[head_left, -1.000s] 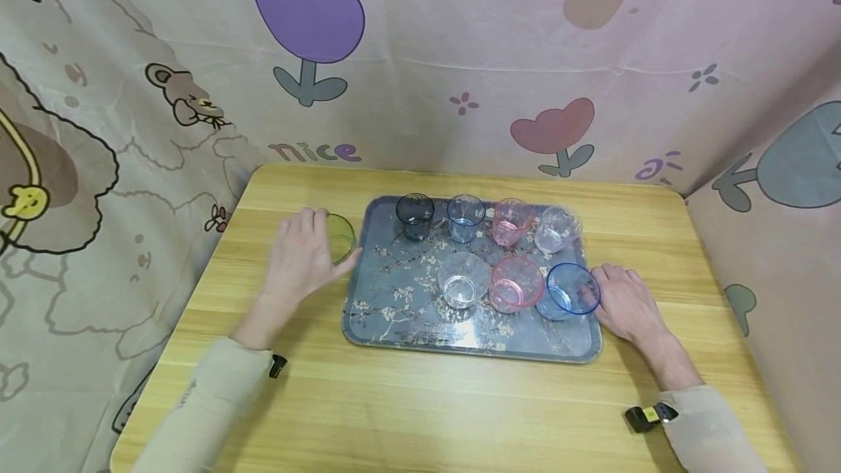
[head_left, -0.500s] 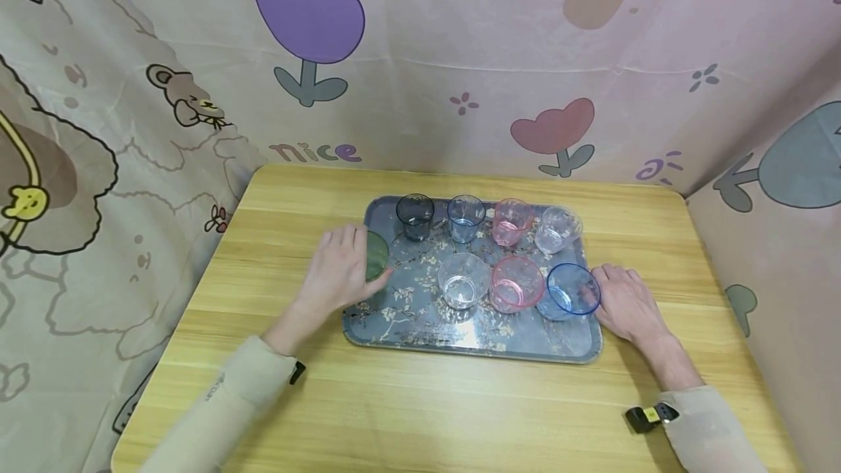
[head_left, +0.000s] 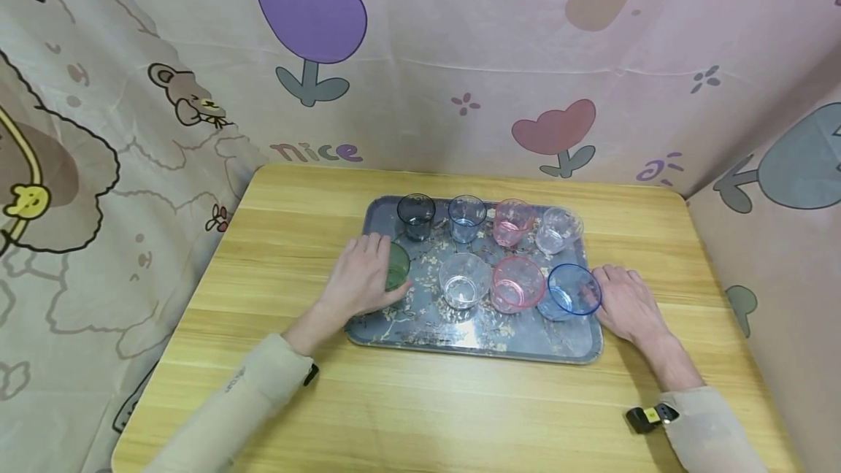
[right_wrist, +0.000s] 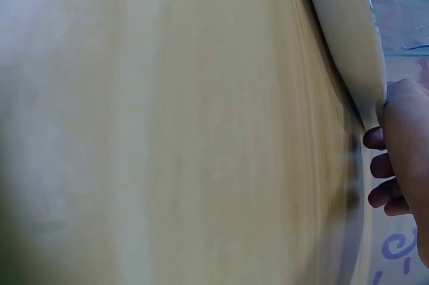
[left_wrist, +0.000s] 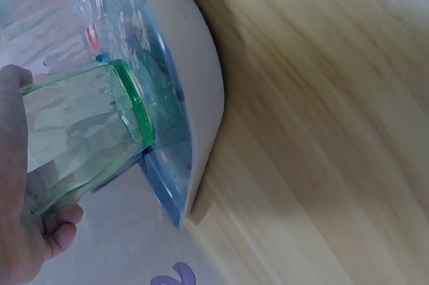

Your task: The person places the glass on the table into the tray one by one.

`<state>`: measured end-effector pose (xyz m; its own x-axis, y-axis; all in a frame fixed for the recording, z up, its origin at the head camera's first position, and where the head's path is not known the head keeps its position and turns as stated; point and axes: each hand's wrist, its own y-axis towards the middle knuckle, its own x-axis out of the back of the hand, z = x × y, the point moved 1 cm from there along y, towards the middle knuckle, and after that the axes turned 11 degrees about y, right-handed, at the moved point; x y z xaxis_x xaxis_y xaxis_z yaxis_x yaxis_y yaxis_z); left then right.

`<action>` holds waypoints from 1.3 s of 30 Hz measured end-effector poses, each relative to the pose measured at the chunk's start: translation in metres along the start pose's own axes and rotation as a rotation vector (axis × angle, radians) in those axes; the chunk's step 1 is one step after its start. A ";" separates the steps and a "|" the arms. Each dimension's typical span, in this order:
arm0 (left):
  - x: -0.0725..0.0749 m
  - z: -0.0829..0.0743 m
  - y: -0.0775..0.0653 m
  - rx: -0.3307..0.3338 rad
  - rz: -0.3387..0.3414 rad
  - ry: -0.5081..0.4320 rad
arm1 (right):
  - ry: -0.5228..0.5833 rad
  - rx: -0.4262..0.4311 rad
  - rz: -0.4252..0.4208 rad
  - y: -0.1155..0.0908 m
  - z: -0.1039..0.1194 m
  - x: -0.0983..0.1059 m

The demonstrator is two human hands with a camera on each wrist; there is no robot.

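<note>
My left hand (head_left: pixel 357 276) grips a green glass tumbler (head_left: pixel 398 266) by its sides, above the left part of the dark blue floral tray (head_left: pixel 407 331). In the left wrist view the glass (left_wrist: pixel 87 131) is tilted, its thick green base near the tray surface; whether it touches cannot be told. My right hand (head_left: pixel 631 303) holds the tray's right edge, thumb at the rim and fingers curled outside it. Beside that hand stands a blue-rimmed glass (head_left: pixel 569 292). A pink glass (head_left: pixel 517 285) and a clear glass (head_left: pixel 463 281) stand left of it.
Along the tray's back stand a dark grey glass (head_left: pixel 416 217), a grey-blue glass (head_left: pixel 467 219), a pink glass (head_left: pixel 513 222) and a clear glass (head_left: pixel 558 231). The tray lies on a wooden table (head_left: pixel 434 414). A patterned cloth (head_left: pixel 420 57) hangs behind.
My left hand has carried the green glass rightward and slightly nearer, from the table left of the tray to over the tray's left part. The right hand has stayed at the tray's edge.
</note>
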<state>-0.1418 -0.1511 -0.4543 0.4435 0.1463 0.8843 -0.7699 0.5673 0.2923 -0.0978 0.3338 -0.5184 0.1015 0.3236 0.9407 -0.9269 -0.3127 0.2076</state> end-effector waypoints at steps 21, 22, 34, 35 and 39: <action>-0.005 -0.016 0.007 -0.053 -0.036 -0.024 | -0.006 0.007 -0.003 0.000 0.000 -0.001; -0.005 -0.017 0.008 -0.057 -0.037 -0.023 | -0.006 0.007 -0.003 0.000 0.000 0.000; -0.004 -0.024 0.012 -0.092 -0.065 -0.007 | -0.011 0.017 -0.011 0.000 -0.001 -0.001; -0.004 -0.024 0.012 -0.093 -0.072 -0.008 | -0.011 0.019 -0.012 0.000 -0.001 -0.001; -0.004 -0.025 0.012 -0.093 -0.096 -0.018 | -0.014 0.023 -0.014 0.000 0.000 -0.001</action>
<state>-0.1411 -0.1249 -0.4632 0.5043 0.0732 0.8604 -0.6777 0.6511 0.3418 -0.0980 0.3340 -0.5190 0.1196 0.3155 0.9414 -0.9167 -0.3289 0.2267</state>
